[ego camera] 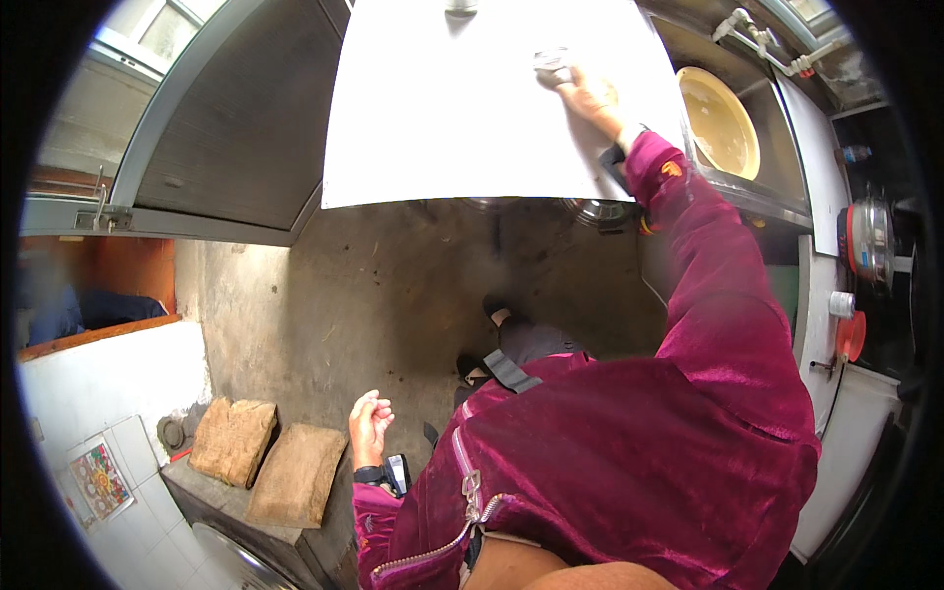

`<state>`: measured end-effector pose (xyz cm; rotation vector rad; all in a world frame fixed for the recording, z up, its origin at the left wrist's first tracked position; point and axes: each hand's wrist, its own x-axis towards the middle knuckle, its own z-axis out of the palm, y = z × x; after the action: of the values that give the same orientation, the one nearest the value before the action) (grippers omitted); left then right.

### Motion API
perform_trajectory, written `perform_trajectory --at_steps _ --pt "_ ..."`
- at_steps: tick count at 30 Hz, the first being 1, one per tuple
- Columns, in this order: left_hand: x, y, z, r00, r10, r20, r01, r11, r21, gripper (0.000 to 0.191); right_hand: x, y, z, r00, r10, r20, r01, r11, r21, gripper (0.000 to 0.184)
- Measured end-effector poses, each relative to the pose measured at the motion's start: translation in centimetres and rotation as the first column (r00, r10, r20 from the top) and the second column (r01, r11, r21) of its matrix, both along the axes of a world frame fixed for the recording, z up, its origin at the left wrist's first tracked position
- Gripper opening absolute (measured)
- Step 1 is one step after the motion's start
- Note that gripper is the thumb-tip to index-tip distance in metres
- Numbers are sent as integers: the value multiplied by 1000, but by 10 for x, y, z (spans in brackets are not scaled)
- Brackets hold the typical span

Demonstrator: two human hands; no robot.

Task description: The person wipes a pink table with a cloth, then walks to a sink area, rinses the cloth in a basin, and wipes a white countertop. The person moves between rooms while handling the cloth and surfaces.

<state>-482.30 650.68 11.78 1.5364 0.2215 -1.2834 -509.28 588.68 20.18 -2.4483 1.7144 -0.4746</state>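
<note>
My right hand [592, 98] reaches out over a white tabletop [442, 125] and grips a small pale grey object [552, 65]. Strong glare and my fingers hide its shape, so I cannot tell whether it is a cloth or a container. Down by my side, my left hand [371, 424] hangs away from the table with its fingers loosely curled together and no thing visible in it. A small grey item [462, 7] stands at the table's far edge, cut off by the picture's rim.
To the right, a yellow basin [719, 122] sits in a metal sink below a tap [759, 40]. A glass-lidded pot [874, 243] stands beyond. A metal door [236, 110] flanks the table's left. Two brown pads [299, 472] lie on a low ledge at lower left.
</note>
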Motion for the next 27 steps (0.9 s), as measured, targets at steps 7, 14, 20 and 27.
perform_trajectory --at_steps 7,14,20,27 --pt "14 -47 -5 991 -129 29 131 987 -96 27 100 169 0 441 797 413 -856 511 -73 43" --pt "22 -22 2 994 -78 77 85 992 -93 27 18 45 58 505 -52 862 -478 814 329 34" --pt "1 24 2 999 44 -2 -43 999 17 25 -51 -77 42 915 -401 56 399 916 34 44" --pt "-8 29 5 999 46 -7 -46 999 19 24 139 24 -40 785 619 22 -509 664 -547 25"
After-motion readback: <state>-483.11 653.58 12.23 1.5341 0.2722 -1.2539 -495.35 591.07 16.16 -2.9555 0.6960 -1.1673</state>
